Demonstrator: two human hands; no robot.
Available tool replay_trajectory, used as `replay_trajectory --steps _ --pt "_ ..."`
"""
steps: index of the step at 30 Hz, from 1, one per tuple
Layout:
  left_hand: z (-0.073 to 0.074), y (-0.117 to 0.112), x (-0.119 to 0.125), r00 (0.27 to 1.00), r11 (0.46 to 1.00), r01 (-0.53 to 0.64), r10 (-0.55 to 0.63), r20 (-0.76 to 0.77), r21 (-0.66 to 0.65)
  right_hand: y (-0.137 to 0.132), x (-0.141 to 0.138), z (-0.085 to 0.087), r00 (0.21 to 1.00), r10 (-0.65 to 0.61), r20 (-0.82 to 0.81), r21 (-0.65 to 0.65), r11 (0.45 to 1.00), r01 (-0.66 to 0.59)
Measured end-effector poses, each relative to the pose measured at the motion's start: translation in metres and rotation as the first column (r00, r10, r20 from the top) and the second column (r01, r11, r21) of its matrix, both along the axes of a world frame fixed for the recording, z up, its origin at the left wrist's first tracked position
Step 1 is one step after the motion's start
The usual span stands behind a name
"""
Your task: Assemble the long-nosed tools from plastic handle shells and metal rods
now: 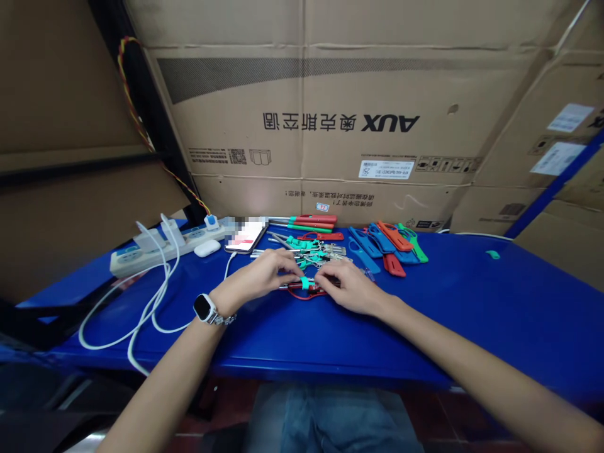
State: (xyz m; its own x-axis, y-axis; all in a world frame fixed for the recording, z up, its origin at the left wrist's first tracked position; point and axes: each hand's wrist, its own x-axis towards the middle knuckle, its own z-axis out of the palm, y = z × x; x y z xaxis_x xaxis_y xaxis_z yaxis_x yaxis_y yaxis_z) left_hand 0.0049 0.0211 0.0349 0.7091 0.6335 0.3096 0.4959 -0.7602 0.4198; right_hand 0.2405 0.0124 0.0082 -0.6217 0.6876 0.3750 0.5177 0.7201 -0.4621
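Two hands worked over one red-handled tool (295, 286) on the blue table (472, 314), near its front edge; the left hand (278, 274) had thumb and finger pinched together on the tool, beside its single green band (307, 284); the right hand (346, 286) curled its fingers over the handle end, though how tightly they closed I could not tell; the tool's long axis ran left to right, its shaft tip pointing left; behind lay a pile of green-banded tools (315, 258), too tangled to count; around stood one phone (245, 239), one white case (207, 248), two white chargers (173, 233) and one power strip (194, 238); one loose green piece (493, 255) lay well apart, rightward.
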Motion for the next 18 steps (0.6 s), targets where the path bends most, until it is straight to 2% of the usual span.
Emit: replay_trajectory --steps 2,5,8,18 --pt "-0.003 -0.001 -0.004 1.0 0.999 -0.02 0.02 -0.004 -0.024 -0.003 0.008 0.002 0.995 0.001 0.098 0.141 0.99 -0.015" --pt "-0.007 -0.001 -0.008 0.998 0.998 -0.05 0.048 -0.031 -0.04 -0.009 0.016 0.001 0.985 0.054 0.164 0.201 0.976 -0.087" --pt "-0.01 0.0 -0.008 0.996 0.996 -0.068 0.065 -0.066 -0.055 -0.014 0.017 -0.002 0.987 0.084 0.14 0.181 0.978 -0.109" --pt "-0.015 -0.002 0.003 0.989 0.996 -0.077 0.072 -0.127 -0.033 -0.008 0.017 -0.006 0.995 0.096 0.007 -0.014 0.995 -0.096"
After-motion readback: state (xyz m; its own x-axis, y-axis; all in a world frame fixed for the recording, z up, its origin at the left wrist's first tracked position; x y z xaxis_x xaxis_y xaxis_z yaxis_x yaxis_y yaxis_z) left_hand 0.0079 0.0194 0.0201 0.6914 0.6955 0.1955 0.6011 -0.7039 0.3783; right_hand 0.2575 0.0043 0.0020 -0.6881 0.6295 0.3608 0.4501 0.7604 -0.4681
